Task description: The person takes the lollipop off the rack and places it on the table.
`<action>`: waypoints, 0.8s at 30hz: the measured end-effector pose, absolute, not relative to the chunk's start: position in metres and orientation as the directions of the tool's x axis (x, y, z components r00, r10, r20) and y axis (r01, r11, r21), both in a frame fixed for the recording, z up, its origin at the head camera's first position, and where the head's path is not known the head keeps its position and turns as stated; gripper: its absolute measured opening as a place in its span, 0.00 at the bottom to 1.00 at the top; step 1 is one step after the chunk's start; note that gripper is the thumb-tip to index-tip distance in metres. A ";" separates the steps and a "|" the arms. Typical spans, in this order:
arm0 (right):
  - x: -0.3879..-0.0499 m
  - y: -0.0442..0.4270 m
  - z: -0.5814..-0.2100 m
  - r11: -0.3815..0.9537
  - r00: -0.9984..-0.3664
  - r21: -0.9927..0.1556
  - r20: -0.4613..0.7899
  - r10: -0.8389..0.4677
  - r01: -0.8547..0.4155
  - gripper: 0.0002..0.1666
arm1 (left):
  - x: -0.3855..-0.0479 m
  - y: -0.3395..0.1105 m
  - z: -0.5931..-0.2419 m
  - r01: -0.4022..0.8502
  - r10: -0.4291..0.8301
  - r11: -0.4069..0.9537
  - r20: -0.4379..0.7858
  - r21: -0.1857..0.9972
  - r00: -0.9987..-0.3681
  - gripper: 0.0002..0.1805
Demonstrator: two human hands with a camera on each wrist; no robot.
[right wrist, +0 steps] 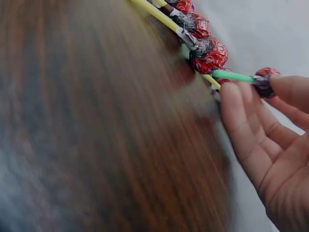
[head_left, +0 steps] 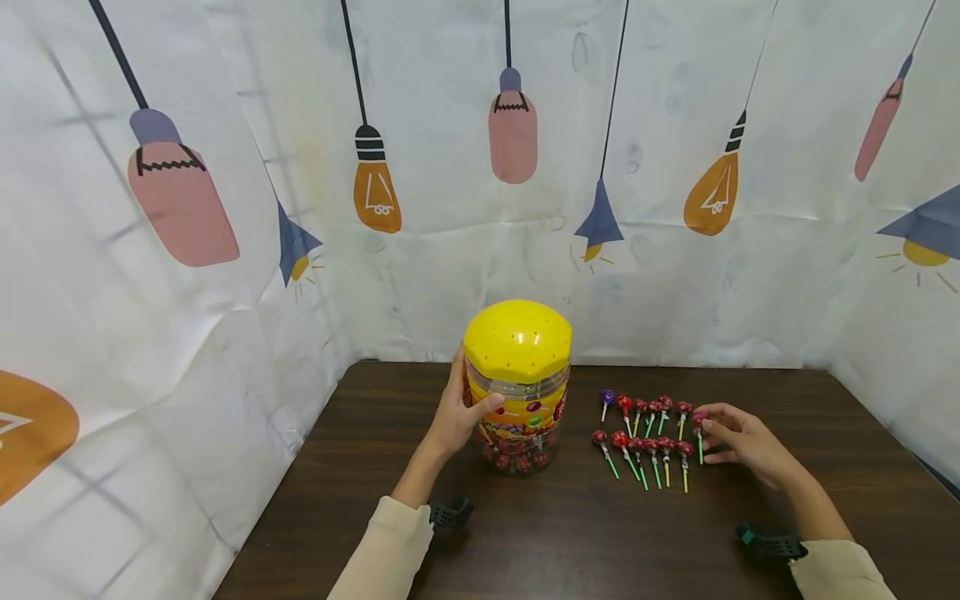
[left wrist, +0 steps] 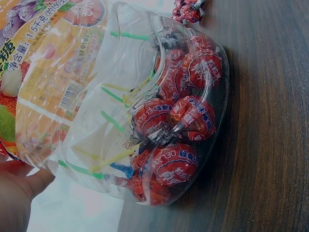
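Observation:
A clear plastic candy jar (head_left: pixel 521 408) stands upright on the table with its domed yellow lid (head_left: pixel 519 337) on top. My left hand (head_left: pixel 455 410) grips the jar's left side, thumb across the front label and fingers partly hidden behind it. Inside, red-wrapped lollipops (left wrist: pixel 175 164) lie at the bottom, their green and yellow sticks visible in the left wrist view. With thumb and fingers, my right hand (head_left: pixel 738 442) pinches a green-stick lollipop (right wrist: pixel 265 81) by its wrapped head, at the right end of the upper row of loose lollipops (head_left: pixel 664 405).
A second row of lollipops (head_left: pixel 666 450) lies just in front of the first, sticks toward me. One purple lollipop (head_left: pixel 607 397) sits at the upper row's left end. Behind the dark wooden table (head_left: pixel 570 542) hangs a white lamp-patterned cloth (head_left: pixel 450 283).

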State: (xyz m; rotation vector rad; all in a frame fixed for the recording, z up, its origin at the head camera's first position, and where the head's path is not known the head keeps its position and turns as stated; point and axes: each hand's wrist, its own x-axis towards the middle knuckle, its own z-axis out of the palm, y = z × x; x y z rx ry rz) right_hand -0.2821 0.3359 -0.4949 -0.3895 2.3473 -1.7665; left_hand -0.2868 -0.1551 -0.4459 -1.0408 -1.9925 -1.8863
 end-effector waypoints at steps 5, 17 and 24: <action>-0.282 0.338 -0.494 0.298 -0.942 -0.952 -0.031 -0.335 -0.075 0.27 | -0.286 -0.154 -0.444 0.596 0.341 -0.068 0.580 0.800 -0.740 0.51; -0.283 0.339 -0.492 0.338 -0.931 -0.941 -0.095 -0.352 -0.032 0.29 | -0.286 -0.154 -0.445 0.589 0.333 -0.074 0.577 0.805 -0.746 0.51; -0.284 0.339 -0.494 0.379 -0.944 -0.925 -0.102 -0.313 -0.025 0.29 | -0.285 -0.154 -0.444 0.587 0.335 -0.075 0.575 0.806 -0.746 0.52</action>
